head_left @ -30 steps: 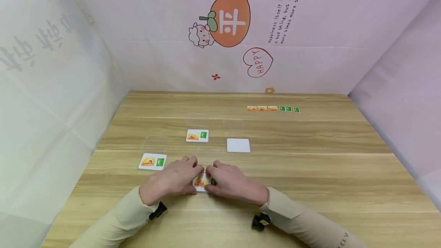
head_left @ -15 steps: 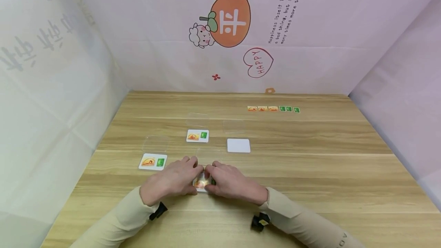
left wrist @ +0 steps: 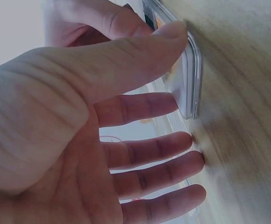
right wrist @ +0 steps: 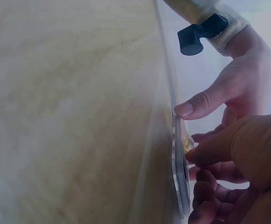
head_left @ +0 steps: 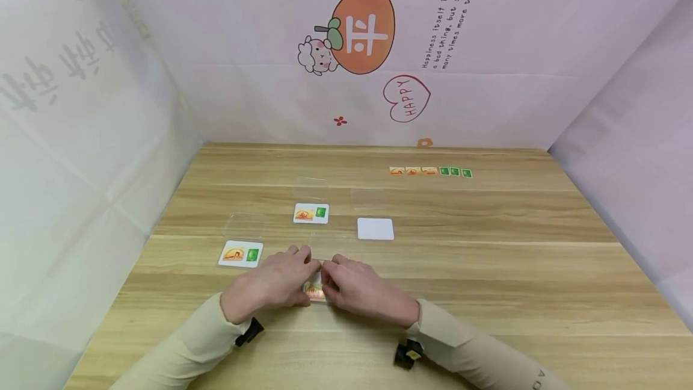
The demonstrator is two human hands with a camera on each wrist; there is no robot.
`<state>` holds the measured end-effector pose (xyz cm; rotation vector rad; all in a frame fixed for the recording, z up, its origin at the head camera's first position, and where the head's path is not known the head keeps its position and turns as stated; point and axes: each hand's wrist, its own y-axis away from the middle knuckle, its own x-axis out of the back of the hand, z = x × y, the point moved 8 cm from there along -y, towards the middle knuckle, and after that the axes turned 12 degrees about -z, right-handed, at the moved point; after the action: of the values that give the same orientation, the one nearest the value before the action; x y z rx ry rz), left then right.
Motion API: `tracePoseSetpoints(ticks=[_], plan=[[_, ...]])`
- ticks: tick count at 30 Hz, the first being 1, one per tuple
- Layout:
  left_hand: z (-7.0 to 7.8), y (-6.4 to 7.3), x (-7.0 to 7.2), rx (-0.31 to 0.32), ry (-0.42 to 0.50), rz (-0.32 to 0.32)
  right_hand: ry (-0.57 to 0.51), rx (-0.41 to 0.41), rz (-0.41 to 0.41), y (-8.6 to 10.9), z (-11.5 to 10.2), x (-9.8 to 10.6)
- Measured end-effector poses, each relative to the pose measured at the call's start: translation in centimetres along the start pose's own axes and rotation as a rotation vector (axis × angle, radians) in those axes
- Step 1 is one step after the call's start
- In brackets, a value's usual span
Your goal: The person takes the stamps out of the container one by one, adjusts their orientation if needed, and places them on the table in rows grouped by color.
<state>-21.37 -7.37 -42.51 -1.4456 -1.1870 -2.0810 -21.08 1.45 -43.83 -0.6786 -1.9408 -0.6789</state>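
Wrist views reveal the layered card case (left wrist: 195, 84), clamped in the left hand (head_left: 271, 278)'s fingers; in the head view, the right hand (head_left: 368, 287), grip unclear, hides its right side.

Small orange cards (head_left: 413, 171) and green cards (head_left: 455, 171) line the back edge of a wood-grain table (head_left: 514, 269), right of centre. A blank white card (head_left: 376, 229) lies mid-surface; a two-picture card (head_left: 311, 213) and its twin (head_left: 240, 254) sit toward the left edge, a clear sheet (head_left: 245, 225) behind each. A partly hidden card (head_left: 314, 292) lies nearer the front.
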Motion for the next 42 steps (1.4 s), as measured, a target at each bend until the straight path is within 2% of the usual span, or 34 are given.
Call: tracePoseSetpoints(ticks=[11,22,32,42], plan=[[0.1,0.2,0.1,-0.012,0.000,0.015,-0.007,0.033,0.054,0.1,-0.4,0.7],[0.3,0.3,0.2,-0.015,-0.024,0.018,-0.085,0.091,0.005,0.3,-0.2,1.1],[0.2,0.1,0.1,-0.003,-0.040,0.015,-0.168,0.062,-0.019,0.5,0.7,1.8],[0.2,0.1,0.0,0.006,-0.035,-0.001,-0.201,0.015,-0.018,0.8,2.0,2.7]])
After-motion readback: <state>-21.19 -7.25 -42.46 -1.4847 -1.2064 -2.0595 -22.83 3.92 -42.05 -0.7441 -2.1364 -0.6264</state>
